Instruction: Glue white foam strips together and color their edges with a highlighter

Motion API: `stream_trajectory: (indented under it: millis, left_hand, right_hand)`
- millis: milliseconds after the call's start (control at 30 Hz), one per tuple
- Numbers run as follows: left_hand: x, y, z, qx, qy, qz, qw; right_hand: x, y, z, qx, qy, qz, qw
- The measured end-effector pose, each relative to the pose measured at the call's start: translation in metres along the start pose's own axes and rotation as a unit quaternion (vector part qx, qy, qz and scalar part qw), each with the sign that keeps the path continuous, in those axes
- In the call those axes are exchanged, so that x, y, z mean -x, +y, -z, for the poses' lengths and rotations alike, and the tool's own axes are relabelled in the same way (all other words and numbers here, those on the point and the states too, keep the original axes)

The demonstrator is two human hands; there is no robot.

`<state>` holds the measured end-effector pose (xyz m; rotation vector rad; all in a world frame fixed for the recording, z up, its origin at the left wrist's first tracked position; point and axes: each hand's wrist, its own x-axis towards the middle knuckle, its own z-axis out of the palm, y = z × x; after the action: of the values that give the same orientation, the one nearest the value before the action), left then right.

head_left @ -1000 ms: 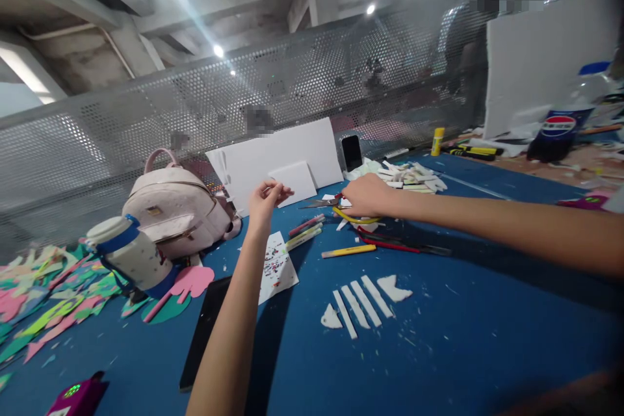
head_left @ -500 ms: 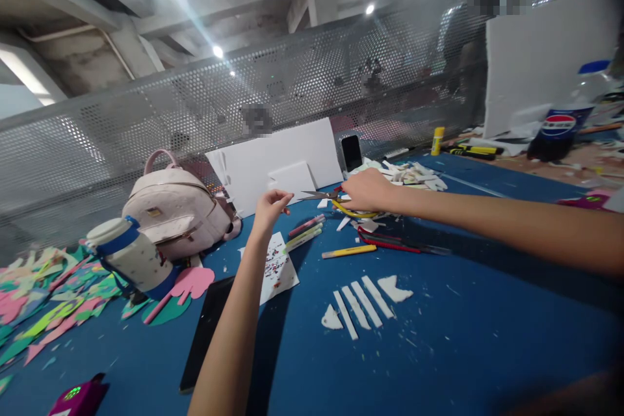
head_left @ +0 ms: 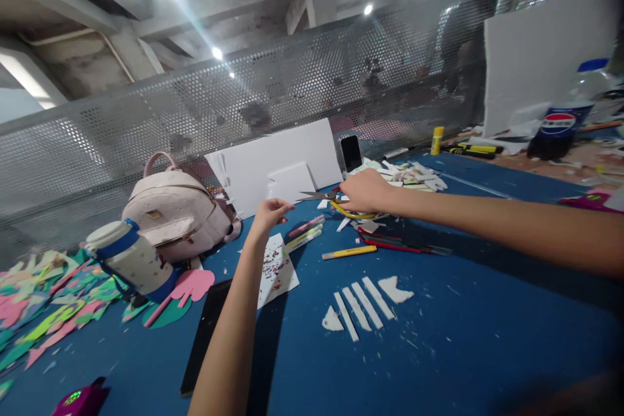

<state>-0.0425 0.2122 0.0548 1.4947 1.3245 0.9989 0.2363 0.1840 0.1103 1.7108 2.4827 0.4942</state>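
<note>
My right hand (head_left: 366,191) is closed round the handles of a pair of scissors (head_left: 316,195), whose slightly parted blades point left. Close to the blade tips, my left hand (head_left: 272,213) has its thumb and fingertips pinched together; whatever they hold is too small to make out. White cut scraps (head_left: 414,175) lie in a heap behind my right hand. Nearer on the blue table, white pieces form a fishbone shape, with a pointed head (head_left: 332,319), several strips (head_left: 355,307) and a notched tail (head_left: 395,290).
A yellow pen (head_left: 349,252), red cutter (head_left: 390,242) and markers (head_left: 305,234) lie mid-table. A bottle (head_left: 131,260), pink backpack (head_left: 178,208), black tablet (head_left: 205,331) and coloured scraps (head_left: 49,312) are left. White boards (head_left: 287,156) and a phone (head_left: 351,153) stand behind.
My left hand has moved slightly down and its fingers are drawn closer together. My right hand and the scissors have shifted very slightly left.
</note>
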Motion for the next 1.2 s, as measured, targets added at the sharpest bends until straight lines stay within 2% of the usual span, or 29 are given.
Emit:
stream_trajectory:
  millis: [267, 667, 833, 1000, 1200]
  left_hand:
    - [-0.002, -0.003, 0.004, -0.016, 0.018, 0.011, 1.0]
    - [0.015, 0.01, 0.003, 0.022, -0.101, 0.012, 0.995]
    - [0.014, 0.01, 0.003, 0.019, -0.136, 0.006, 0.99]
    - [0.002, -0.002, 0.006, -0.002, -0.115, -0.007, 0.993]
    - [-0.009, -0.016, 0.016, -0.034, -0.069, -0.023, 0.997]
  right_hand:
    - [0.001, 0.0, 0.0, -0.012, -0.001, -0.004, 1.0]
    - [-0.001, 0.003, -0.002, -0.033, 0.006, -0.007, 0.999]
    - [-0.001, 0.002, 0.0, -0.035, 0.001, -0.012, 0.999]
    - [0.002, 0.003, 0.004, -0.068, -0.005, -0.019, 0.997]
    - [0.005, 0.012, 0.009, -0.163, -0.037, -0.019, 0.986]
